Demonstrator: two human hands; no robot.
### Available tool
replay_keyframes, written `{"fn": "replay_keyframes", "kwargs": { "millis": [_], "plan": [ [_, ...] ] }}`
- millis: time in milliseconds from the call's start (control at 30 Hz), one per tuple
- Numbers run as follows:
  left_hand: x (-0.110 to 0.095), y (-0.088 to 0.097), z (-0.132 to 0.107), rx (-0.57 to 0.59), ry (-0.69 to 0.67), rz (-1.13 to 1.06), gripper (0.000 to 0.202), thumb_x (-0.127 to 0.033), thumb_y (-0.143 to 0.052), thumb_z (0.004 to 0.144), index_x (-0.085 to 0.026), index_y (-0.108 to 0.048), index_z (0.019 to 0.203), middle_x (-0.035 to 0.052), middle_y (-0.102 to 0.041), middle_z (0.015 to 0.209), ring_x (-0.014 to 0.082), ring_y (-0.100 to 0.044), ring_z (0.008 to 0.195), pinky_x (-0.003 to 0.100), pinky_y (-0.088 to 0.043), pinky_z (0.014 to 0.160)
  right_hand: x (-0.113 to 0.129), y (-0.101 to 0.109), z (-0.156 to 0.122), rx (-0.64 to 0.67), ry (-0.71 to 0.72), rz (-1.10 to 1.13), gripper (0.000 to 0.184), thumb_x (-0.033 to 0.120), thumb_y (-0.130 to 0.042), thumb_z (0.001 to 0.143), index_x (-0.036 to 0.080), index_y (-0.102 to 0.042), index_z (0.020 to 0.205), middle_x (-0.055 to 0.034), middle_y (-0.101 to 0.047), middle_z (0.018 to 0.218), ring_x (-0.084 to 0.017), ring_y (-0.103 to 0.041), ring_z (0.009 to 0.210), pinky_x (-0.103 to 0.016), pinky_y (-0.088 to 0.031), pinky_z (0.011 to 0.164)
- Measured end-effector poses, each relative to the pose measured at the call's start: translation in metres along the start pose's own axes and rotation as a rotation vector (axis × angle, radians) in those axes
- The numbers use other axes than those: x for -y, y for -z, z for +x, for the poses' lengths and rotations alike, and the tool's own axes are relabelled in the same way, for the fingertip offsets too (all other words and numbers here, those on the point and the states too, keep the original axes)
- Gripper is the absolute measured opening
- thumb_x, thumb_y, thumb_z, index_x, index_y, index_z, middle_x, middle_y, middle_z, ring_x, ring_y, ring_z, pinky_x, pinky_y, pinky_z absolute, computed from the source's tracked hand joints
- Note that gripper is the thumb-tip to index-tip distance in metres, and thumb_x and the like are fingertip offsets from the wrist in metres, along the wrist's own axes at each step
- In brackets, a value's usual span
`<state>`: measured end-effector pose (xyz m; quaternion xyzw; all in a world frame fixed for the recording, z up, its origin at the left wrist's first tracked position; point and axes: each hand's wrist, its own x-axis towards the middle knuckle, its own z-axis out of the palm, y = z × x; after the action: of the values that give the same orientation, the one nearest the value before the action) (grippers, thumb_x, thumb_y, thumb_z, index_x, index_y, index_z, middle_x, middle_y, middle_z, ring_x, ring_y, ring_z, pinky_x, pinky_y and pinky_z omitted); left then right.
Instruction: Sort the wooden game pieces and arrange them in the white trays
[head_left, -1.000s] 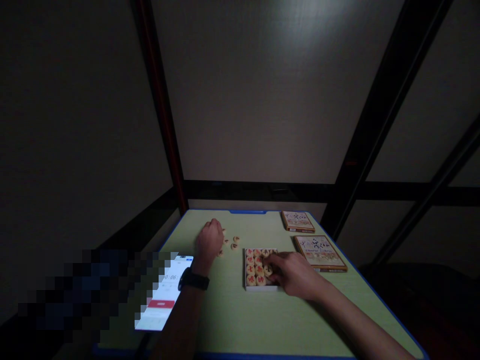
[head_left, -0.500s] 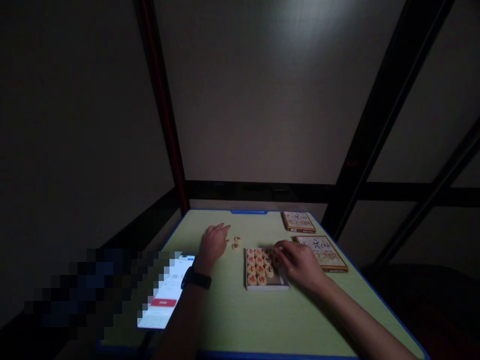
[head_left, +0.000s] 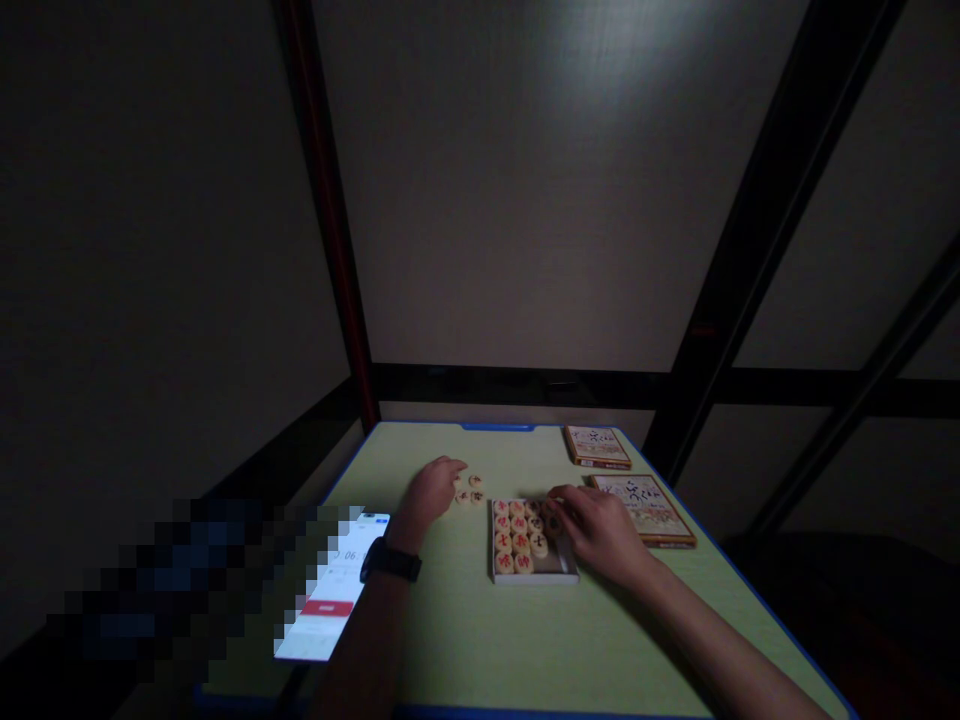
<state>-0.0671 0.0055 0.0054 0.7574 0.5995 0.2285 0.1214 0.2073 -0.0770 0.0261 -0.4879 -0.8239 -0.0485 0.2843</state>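
A shallow white box [head_left: 536,578] on the table holds rows of round wooden Chinese chess pieces [head_left: 520,543], red-marked on the left and black-marked farther right. At the box's right side, my right hand [head_left: 604,530] is closed in a pinch on a chess piece [head_left: 553,522], held at the end of the black-marked rows. My left hand [head_left: 435,490] reaches over the table left of the box, its fingers stretched out beside a small group of loose chess pieces [head_left: 476,497]. The left fingertips partly cover that group's left edge.
Two flat printed boxes lie on the right: a larger one [head_left: 649,510] beside my right hand and a smaller one [head_left: 598,447] behind it. A lit phone [head_left: 322,610] rests by my left forearm. The green table [head_left: 465,640] has a blue rim.
My left hand has shifted slightly down and right, and the loose pieces now sit closer together, with more of them showing. My right hand stays pinched at the box.
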Motion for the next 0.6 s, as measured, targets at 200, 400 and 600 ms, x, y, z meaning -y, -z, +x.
{"fn": "replay_keyframes", "kwargs": {
  "millis": [200, 400, 600],
  "plan": [
    [0.0001, 0.0024, 0.0029, 0.049, 0.12, -0.191, 0.051, 0.004, -0.05, 0.076, -0.015, -0.068, 0.12, 0.0095, -0.074, 0.106, 0.0158, -0.067, 0.098, 0.023, -0.051, 0.084, 0.0003, 0.0004, 0.0004, 0.01, -0.004, -0.014, 0.029, 0.032, -0.042, 0.098, 0.018, -0.068, 0.095, -0.0062, -0.072, 0.075, -0.02, -0.066, 0.067, -0.027, -0.041, 0.063],
    [-0.0035, 0.0052, -0.0006, 0.045, 0.135, -0.213, 0.046, 0.001, -0.051, 0.078, -0.016, -0.07, 0.116, 0.0061, -0.074, 0.093, 0.0122, -0.067, 0.081, 0.019, -0.05, 0.071, -0.0011, -0.002, 0.0006, 0.004, -0.019, 0.001, 0.028, 0.031, -0.043, 0.097, 0.018, -0.068, 0.096, -0.0065, -0.072, 0.076, -0.02, -0.067, 0.068, -0.028, -0.042, 0.063],
    [-0.007, 0.0062, -0.0017, 0.052, 0.104, -0.228, 0.037, -0.012, -0.045, 0.09, -0.017, -0.071, 0.116, 0.006, -0.074, 0.087, 0.0132, -0.067, 0.074, 0.02, -0.049, 0.069, -0.0039, -0.0036, 0.0026, -0.035, -0.092, 0.039, 0.028, 0.032, -0.044, 0.095, 0.019, -0.068, 0.096, -0.0066, -0.073, 0.078, -0.02, -0.067, 0.07, -0.028, -0.043, 0.065]
  ]
}}
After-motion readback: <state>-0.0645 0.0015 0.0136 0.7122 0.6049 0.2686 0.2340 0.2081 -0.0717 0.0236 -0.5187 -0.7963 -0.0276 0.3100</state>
